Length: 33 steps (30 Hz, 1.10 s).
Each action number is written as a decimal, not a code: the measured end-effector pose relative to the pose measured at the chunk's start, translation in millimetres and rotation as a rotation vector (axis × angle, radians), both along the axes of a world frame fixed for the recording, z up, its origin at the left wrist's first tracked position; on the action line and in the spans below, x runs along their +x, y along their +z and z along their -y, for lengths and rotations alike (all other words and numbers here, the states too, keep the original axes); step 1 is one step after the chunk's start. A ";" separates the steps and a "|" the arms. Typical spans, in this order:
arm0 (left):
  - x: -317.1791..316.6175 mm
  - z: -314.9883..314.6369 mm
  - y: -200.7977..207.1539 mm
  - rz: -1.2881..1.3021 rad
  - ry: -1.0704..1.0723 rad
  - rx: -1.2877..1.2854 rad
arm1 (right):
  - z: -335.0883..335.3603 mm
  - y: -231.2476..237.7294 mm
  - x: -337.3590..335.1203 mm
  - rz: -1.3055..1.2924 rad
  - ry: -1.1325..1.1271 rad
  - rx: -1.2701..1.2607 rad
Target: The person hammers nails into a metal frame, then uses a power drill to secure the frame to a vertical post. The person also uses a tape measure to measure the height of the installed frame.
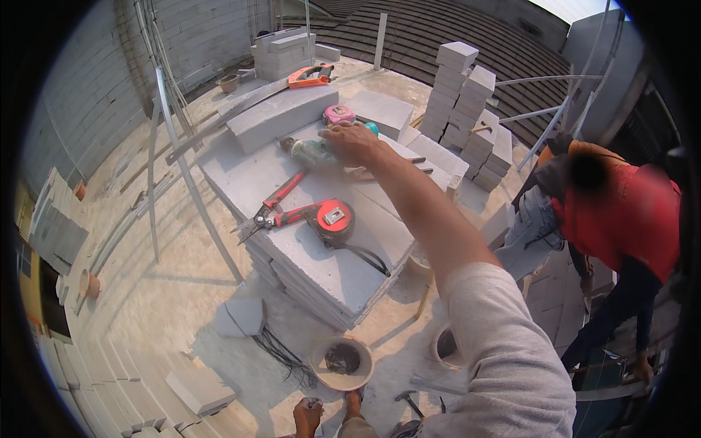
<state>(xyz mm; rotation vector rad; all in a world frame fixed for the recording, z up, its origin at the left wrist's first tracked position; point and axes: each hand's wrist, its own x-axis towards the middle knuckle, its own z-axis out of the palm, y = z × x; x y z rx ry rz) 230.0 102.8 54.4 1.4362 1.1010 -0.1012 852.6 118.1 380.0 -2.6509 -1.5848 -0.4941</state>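
Reaching forward over a stack of flat, pale grey masonry blocks [350, 285], my right hand [354, 144] angles its fingers down at a greenish, see-through bottle [310, 152]; watching remotely, I cannot tell whether they close on it or only rest beside it. The bottle lies on its side on top of the stack, its narrow end toward the left. Just beyond the hand sits a rounded pink tape measure [338, 114], with a small teal object [373, 128] partly hidden by the hand.

Nearer to me on the same surface, red-handled metal snips [283, 191] lie with their handles spread, one handle running to a red-and-black tape measure [334, 220] with a black strap [369, 257]. Low in my view, my left hand [308, 416] has its fingers curled inward; I cannot tell whether it holds anything.

Farther out, an orange-handled saw [310, 76] lies by a thick grey block [281, 120]. On the floor stands a round tan bucket [343, 382] with dark contents; at right, a red-shirted co-worker [628, 219] bends forward.
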 end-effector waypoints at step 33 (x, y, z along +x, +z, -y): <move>218.7 317.1 259.6 0.281 -1.066 -0.956 | 459.7 -13.7 -641.0 -0.360 -0.873 1.156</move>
